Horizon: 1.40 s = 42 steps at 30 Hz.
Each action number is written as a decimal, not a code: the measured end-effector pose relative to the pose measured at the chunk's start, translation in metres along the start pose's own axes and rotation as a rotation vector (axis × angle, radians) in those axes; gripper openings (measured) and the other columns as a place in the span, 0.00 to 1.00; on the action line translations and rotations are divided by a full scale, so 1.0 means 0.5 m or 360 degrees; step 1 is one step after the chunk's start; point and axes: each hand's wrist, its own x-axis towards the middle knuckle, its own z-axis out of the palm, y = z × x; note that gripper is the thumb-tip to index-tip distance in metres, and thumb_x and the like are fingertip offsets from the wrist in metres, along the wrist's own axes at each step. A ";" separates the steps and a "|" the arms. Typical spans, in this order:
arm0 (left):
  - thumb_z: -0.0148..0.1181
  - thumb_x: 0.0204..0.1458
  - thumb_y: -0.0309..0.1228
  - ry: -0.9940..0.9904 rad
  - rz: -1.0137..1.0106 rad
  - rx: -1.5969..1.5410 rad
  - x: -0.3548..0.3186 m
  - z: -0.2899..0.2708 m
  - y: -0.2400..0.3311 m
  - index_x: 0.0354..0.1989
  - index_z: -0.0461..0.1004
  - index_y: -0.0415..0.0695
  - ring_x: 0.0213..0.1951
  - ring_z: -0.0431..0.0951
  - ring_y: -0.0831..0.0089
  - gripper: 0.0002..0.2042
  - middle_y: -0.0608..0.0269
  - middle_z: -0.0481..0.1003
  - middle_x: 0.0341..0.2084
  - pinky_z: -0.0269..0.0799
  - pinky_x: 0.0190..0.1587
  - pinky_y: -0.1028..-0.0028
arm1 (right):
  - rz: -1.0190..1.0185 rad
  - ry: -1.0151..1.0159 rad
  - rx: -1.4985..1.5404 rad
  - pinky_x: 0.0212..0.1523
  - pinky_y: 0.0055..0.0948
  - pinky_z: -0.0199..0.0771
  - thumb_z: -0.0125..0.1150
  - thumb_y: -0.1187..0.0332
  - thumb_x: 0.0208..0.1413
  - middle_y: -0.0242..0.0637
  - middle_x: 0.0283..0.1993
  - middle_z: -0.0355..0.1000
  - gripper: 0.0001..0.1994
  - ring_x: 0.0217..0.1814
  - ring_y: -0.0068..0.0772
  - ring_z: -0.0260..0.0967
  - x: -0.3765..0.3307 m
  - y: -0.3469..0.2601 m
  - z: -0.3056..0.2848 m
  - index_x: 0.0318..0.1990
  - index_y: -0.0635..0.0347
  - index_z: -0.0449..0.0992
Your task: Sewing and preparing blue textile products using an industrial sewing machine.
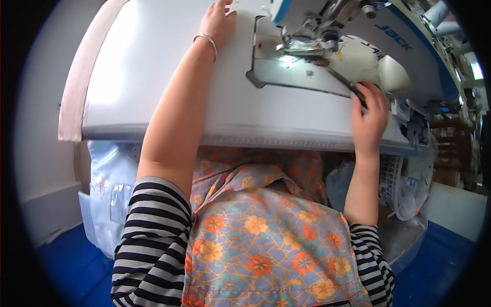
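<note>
My right hand (372, 113) is closed round the dark handle of a small brush (341, 79). Its brownish tip reaches under the needle and presser foot area (307, 48) of a sewing machine (404, 56). Light from the machine falls on the metal plate (291, 71) beneath. My left hand (219, 23), with a silver bangle (207, 40) at the wrist, is stretched over the far part of the white table (153, 66). The picture's upper edge cuts off some of its fingers, so its grip cannot be made out.
A pinkish strip (84, 82) runs along the table's left edge. Light blue fabric (110, 189) hangs below at the left. Under the right side stands a white plastic basket (396, 187), with a brown wooden chair (452, 143) farther off. The floor (76, 261) is blue.
</note>
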 end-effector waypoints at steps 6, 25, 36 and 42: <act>0.55 0.60 0.26 -0.0069 -0.0015 -0.0303 -0.318 -0.163 0.035 0.58 0.71 0.41 0.56 0.75 0.67 0.17 0.52 0.73 0.56 0.72 0.56 0.70 | -0.0414 -0.0395 0.0615 0.60 0.39 0.69 0.60 0.71 0.58 0.47 0.56 0.74 0.16 0.60 0.52 0.70 0.033 -0.164 0.063 0.54 0.63 0.75; 0.57 0.55 0.21 0.0113 -0.0676 -0.0066 -0.859 -0.297 -0.172 0.42 0.77 0.36 0.41 0.81 0.62 0.08 0.53 0.79 0.43 0.76 0.46 0.69 | 0.0540 -0.0171 -0.0133 0.60 0.33 0.66 0.61 0.64 0.62 0.40 0.57 0.73 0.16 0.59 0.39 0.70 -0.082 0.172 -0.092 0.55 0.57 0.77; 0.54 0.61 0.46 -0.0568 -0.1256 0.0077 -0.858 -0.271 -0.147 0.44 0.77 0.42 0.40 0.79 0.46 0.19 0.44 0.79 0.34 0.73 0.44 0.57 | -0.0621 -0.0326 0.0325 0.57 0.38 0.70 0.60 0.74 0.60 0.47 0.50 0.76 0.12 0.53 0.46 0.73 -0.272 -0.057 0.000 0.50 0.67 0.77; 0.51 0.62 0.37 -0.0315 -0.1011 0.0377 -0.825 -0.258 -0.219 0.33 0.78 0.47 0.33 0.79 0.48 0.11 0.49 0.78 0.27 0.72 0.35 0.53 | 0.0280 -0.1099 0.0413 0.56 0.36 0.71 0.58 0.74 0.62 0.47 0.49 0.75 0.12 0.52 0.42 0.73 -0.482 -0.037 0.063 0.51 0.68 0.76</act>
